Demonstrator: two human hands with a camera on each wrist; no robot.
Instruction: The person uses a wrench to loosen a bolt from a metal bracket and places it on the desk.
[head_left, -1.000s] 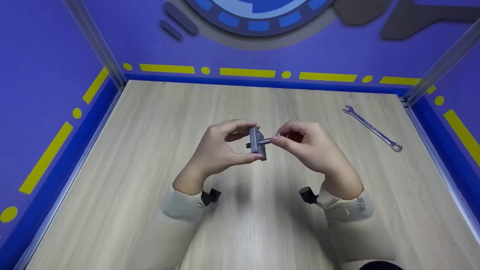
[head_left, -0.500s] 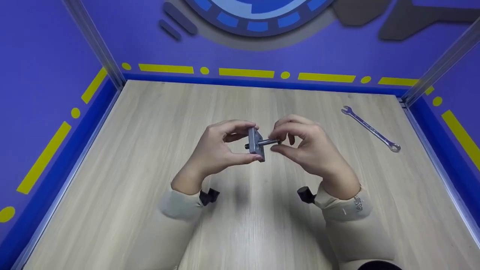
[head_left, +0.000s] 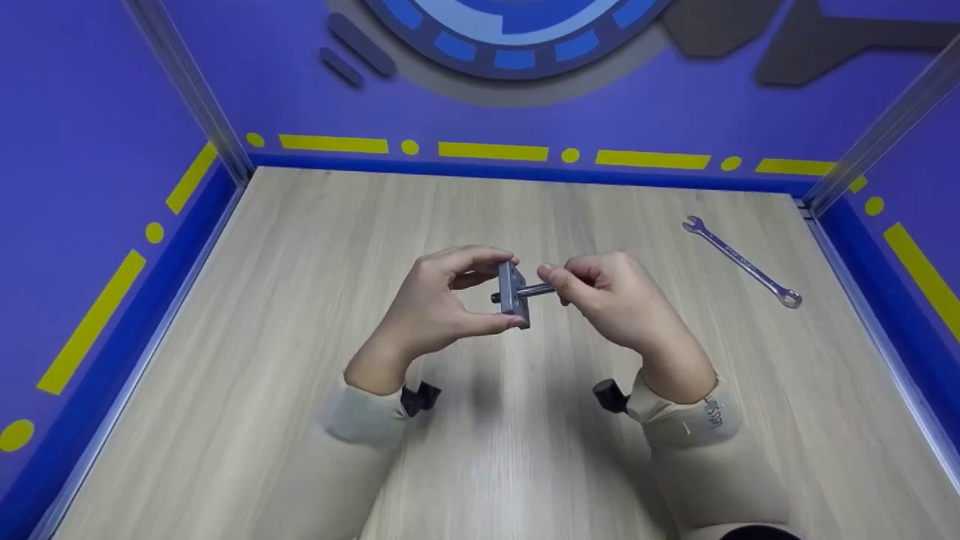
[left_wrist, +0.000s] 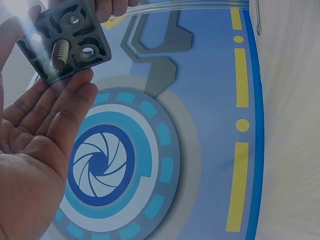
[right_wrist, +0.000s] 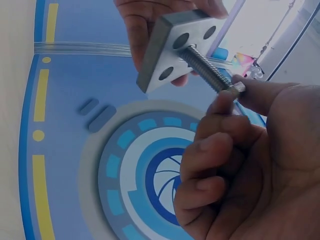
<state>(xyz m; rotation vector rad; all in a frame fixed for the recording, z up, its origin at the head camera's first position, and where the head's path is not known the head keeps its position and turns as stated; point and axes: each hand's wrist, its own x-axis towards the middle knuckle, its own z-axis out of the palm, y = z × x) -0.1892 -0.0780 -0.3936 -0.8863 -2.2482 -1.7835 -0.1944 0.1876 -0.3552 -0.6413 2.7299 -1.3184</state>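
Observation:
My left hand (head_left: 431, 304) grips a square grey metal plate (head_left: 508, 289) by opposite edges, thumb below and fingers above, over the table. Through the plate's middle runs a threaded bolt (head_left: 535, 290). Its tip (left_wrist: 60, 54) sticks out a short way on the recessed side in the left wrist view. From the flat side, several round holes surround the long exposed thread (right_wrist: 206, 70) in the right wrist view. My right hand (head_left: 626, 304) pinches the bolt's outer end between thumb and index finger, the other fingers curled. That end is partly hidden by the fingertips.
A combination wrench (head_left: 742, 262) lies on the wooden table (head_left: 315, 247) at the right. Blue panels (head_left: 480, 112) stand at the back and both sides, with metal profiles in the corners. A black camera mount (head_left: 611, 395) projects from the right cuff; another is at the left.
My right fingers loosened and spread around the bolt's end half a second ago, and now pinch it again with the thumb turned forward. The left hand keeps the plate nearly still.

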